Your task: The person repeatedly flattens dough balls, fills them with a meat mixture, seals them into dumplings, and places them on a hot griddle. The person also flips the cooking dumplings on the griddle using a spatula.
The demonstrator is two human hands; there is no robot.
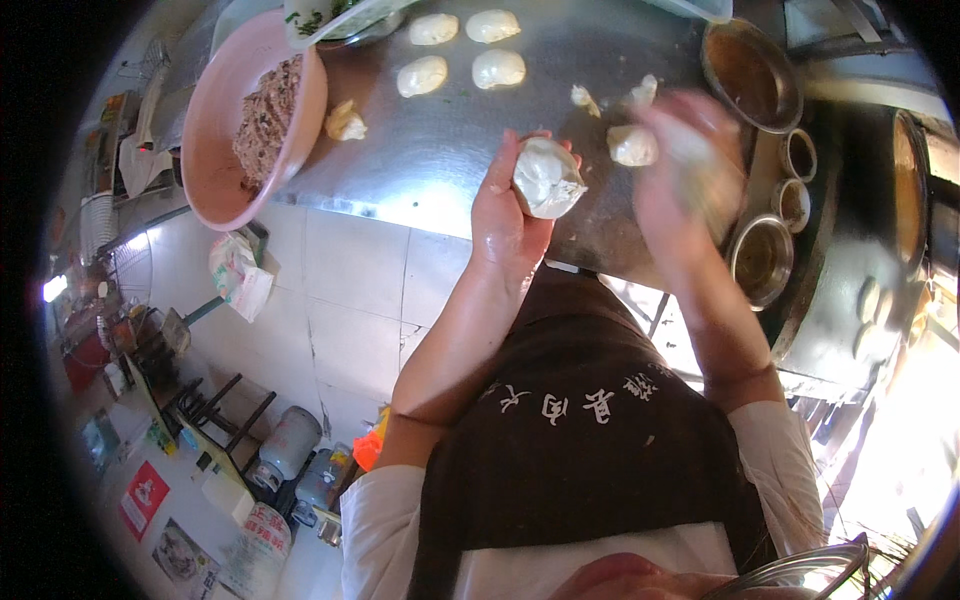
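Observation:
My left hand [499, 202] cups a round, smooth piece of dough [550, 176] above the front part of the steel worktop [442, 150]. The dough has a ragged, folded edge on its lower right side. To its right, my right hand [694, 161] is blurred by motion over the worktop. A pale, greenish smear shows against the palm, but what it is cannot be told. Close by the right hand lie a dough lump [631, 145], a smaller dough scrap [585, 100] and another pale piece [643, 90]. Several smooth dough pieces [498, 69] rest in two rows farther back.
A pink bowl [202, 150] of minced filling stands at the left, beside a dough scrap [346, 121]. A container with chopped greens [307, 22] is behind it. Metal bowls [791, 262] line the right side, before a dark griddle [840, 300]. Gas cylinders [289, 442] stand lower left.

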